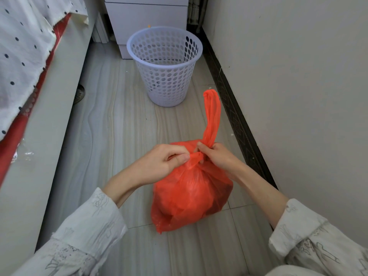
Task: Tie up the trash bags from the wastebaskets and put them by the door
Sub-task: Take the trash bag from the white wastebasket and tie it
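A full red plastic trash bag (191,194) sits on the tiled floor in front of me. My left hand (161,162) pinches one twisted handle strip at the bag's neck. My right hand (217,156) grips the base of the other handle (213,116), which stands straight up as a long loop. The two strips cross between my hands. Beyond the bag stands a pale lilac perforated wastebasket (165,64), upright and with no liner in it.
A bed with a white frame (49,116) and dotted sheet (22,46) runs along the left. A white wall with dark baseboard (237,116) lines the right. A white cabinet (147,18) stands behind the basket. A shoe (79,94) peeks from under the bed.
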